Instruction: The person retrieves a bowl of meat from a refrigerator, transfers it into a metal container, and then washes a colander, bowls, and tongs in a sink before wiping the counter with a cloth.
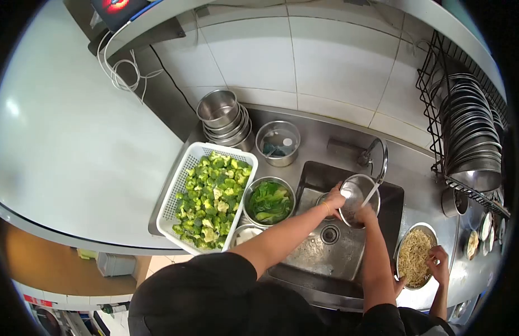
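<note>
One bowl (355, 192) opens upward (left hand (334, 199) gripping).

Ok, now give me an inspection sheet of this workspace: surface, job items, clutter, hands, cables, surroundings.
Surface: metal counter around a sink.
Job's things: metal bowl, tilted, under the running tap.
Clutter: stacked metal pots, broccoli in a white basket, leafy greens in a pot.
Hands: left hand holds the metal bowl's side; right hand is blurred at its near side, grip unclear.
Cables: white cables and a black cable by the wall, away from the sink.
Surroundings: wire rack at right; co-worker's hands at a second bowl of pale shreds.
</note>
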{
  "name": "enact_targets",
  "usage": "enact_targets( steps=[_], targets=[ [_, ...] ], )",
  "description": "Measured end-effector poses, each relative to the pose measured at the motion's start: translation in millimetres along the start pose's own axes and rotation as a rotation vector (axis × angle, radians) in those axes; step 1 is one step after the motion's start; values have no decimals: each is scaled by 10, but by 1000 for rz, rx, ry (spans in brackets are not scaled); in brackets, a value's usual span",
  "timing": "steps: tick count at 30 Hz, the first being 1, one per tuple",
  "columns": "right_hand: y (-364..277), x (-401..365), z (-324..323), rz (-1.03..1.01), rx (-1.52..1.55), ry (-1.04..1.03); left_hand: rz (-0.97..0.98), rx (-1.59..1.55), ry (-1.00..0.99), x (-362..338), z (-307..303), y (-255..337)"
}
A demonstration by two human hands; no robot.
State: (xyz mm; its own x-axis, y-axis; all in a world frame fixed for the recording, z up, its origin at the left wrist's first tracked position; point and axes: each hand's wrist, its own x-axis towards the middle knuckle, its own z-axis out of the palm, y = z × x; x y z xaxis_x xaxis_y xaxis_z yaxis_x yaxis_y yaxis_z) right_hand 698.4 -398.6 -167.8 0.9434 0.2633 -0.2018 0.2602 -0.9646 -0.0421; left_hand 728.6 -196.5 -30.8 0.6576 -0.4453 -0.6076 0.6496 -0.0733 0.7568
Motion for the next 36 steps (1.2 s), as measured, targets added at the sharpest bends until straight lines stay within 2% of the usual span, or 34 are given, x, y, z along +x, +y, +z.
enact_targets(
  steps=[1,2,3,4,5,6,7,8,10,11,13,14,15,16,18,20,22,23,24,25,26,27,28,30,31,33,34,36],
  targets=[
    [-11,178,-328,74,-83,-298,188,138,56,442,6,-418],
    [-363,-41,-808,408,372,401,384,284,108,921,8,-792],
    [-353,-29,-816,316,613,383,50,-75,79,203,243,-148],
    [-343,-7,-802,215,852,357,53,-75,77,199,253,-114],
    [-334,-33,-760,213,855,373,6,-14,-9,195,235,-29],
    [-318,-116,-685,-4,624,78,-38,57,-95,213,212,68],
    [-275,-154,-629,-208,374,-215,-26,74,-98,204,170,123],
    [-254,-160,-665,-201,375,-205,25,67,-47,176,95,102],
    [-264,-252,-795,234,397,-342,120,37,51,199,-28,-11],
    [-303,-336,-857,235,393,-343,121,33,49,312,-72,-49],
    [-586,-599,-1037,168,303,-266,-155,-221,124,532,-199,-164],
    [-680,-579,-1112,123,252,-206,-133,-216,137,543,-223,-175],
    [-740,-581,-1054,180,229,-95,-48,-219,161,457,-210,-241],
    [-746,-612,-1034,166,224,-80,35,-225,180,257,-151,-163],
    [-668,-708,-1025,341,596,62,-6,-151,105,14,-304,117],
    [-622,-805,-1038,355,663,32,259,-53,-111,-138,-559,305],
    [-665,-885,-950,369,393,321,582,160,148,-410,-894,649],
    [-758,-910,-1035,335,313,349,736,517,412,-510,-1158,836],
    [-832,-920,-1044,338,309,350,931,901,759,-756,-1367,1014],
    [-900,-913,-1029,375,283,348,1022,1036,980,-918,-1623,1142],
    [-931,-895,-1012,413,255,348,1028,1252,1167,-1045,-1905,1252],
    [-933,-910,-963,420,258,398,843,1402,1396,-1134,-2132,1306],
    [-904,-958,-952,430,250,402,635,1322,1484,-1412,-2147,1389],
    [-911,-1072,-939,529,912,558,391,1316,1539,-1637,-2407,1464],
    [-911,-1120,-802,544,908,560,398,1319,1524,-1643,-2601,1443],
    [-844,-1179,-349,578,1820,699,520,1142,1291,-1514,-2989,1396],
    [-984,-1255,-307,585,1810,713,531,1136,1278,-1478,-3079,1409],
    [-1438,-1410,-151,616,2655,742,742,1118,1144,-1402,-3255,1336]
  ],
)
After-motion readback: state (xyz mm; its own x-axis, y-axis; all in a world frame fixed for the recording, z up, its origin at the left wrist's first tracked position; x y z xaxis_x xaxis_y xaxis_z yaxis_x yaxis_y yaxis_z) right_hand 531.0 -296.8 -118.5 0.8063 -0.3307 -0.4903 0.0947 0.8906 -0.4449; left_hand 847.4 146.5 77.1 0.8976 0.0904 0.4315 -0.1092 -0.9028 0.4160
